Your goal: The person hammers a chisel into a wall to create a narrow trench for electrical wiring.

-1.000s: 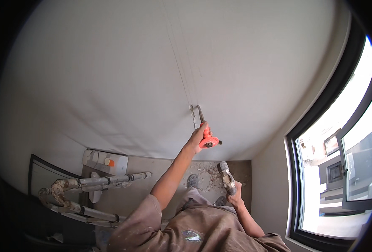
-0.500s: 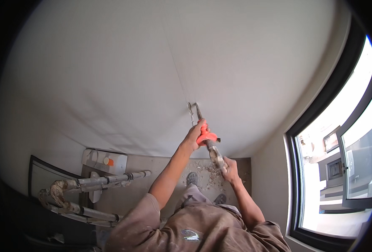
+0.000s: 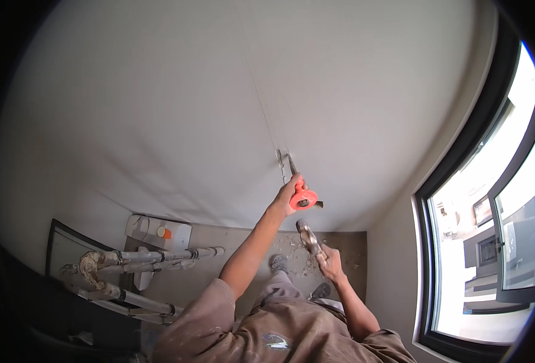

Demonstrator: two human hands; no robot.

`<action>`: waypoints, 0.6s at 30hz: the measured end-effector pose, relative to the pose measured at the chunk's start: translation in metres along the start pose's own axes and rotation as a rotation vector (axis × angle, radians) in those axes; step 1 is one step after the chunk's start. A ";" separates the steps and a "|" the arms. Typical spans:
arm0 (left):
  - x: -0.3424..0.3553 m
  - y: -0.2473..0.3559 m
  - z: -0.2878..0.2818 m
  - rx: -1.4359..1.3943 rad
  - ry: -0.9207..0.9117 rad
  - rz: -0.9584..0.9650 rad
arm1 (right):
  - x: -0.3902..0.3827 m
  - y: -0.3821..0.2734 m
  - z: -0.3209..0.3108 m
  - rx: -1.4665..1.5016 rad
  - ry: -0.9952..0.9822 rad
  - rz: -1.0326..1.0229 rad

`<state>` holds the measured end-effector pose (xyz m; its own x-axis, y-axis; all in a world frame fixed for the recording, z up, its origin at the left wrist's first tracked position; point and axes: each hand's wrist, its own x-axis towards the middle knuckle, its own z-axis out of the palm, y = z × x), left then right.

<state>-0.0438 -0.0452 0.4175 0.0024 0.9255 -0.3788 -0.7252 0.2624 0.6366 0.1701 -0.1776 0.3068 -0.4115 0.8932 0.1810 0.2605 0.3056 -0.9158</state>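
Currently, left hand [image 3: 287,197]: grip wrapped around the red-handled chisel [image 3: 305,199], its tip at the wall [image 3: 158,103] beside a chipped groove [image 3: 280,161]; right hand [image 3: 330,264]: grip wrapped around the hammer [image 3: 309,238], head apart from the chisel.

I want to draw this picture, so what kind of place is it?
Probably a room being built or repaired: a chipped groove in the pale wall, broken chips on the floor, plus a hammer and orange-gripped chisel being held.
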 end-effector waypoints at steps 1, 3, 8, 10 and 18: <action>-0.002 0.000 -0.001 0.052 0.012 -0.016 | -0.006 -0.006 -0.005 0.041 -0.003 0.011; -0.011 0.003 -0.007 0.162 0.037 -0.045 | -0.026 -0.032 -0.014 0.193 -0.001 0.068; -0.017 0.006 -0.001 0.244 -0.016 -0.001 | -0.061 -0.008 -0.018 0.025 0.051 0.109; -0.014 0.011 -0.003 0.241 -0.031 0.001 | -0.061 -0.025 -0.020 0.073 0.091 0.114; -0.011 0.012 -0.005 0.301 -0.050 -0.065 | -0.051 -0.028 -0.014 0.105 0.175 0.103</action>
<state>-0.0559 -0.0534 0.4262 0.0819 0.9145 -0.3963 -0.4857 0.3838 0.7854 0.1958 -0.2268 0.3282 -0.2269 0.9644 0.1360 0.1971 0.1822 -0.9633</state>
